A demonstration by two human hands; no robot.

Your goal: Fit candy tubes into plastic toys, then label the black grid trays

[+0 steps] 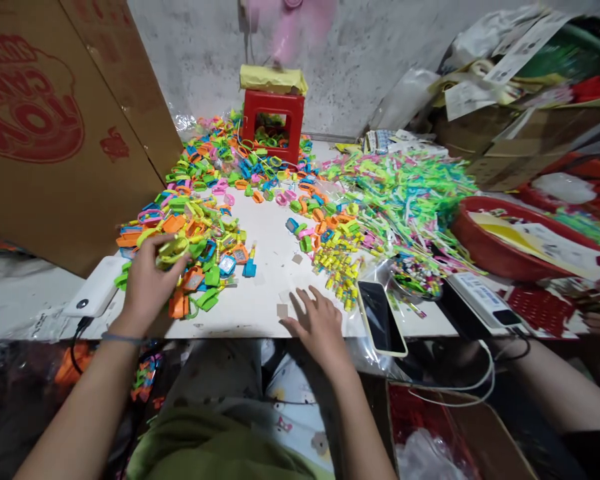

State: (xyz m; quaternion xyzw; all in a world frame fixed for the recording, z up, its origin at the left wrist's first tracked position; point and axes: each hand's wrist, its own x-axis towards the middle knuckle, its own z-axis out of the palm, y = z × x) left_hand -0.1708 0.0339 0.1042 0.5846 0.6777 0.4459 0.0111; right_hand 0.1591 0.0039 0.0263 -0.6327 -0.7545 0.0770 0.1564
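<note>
At the left of the white table (265,233), my left hand (147,283) is over a heap of colourful plastic toy watches (205,227). Its thumb and fingers curl around a yellow toy watch (174,249). Orange, green and blue watches lie just beyond and beside it, some with small yellow pieces attached. My right hand (320,323) rests near the table's front edge, fingers spread, holding nothing. Close to its fingertips are a small brownish square (282,311) and, further right, a pile of small yellow tube-like pieces (337,263).
A phone (383,319) lies right of my right hand. Behind stand a red stool (273,127) and tangled green strips (400,187). A red basin (520,240) and another person's arm (560,380) are at right. A carton (65,133) and white power bank (97,287) border the left.
</note>
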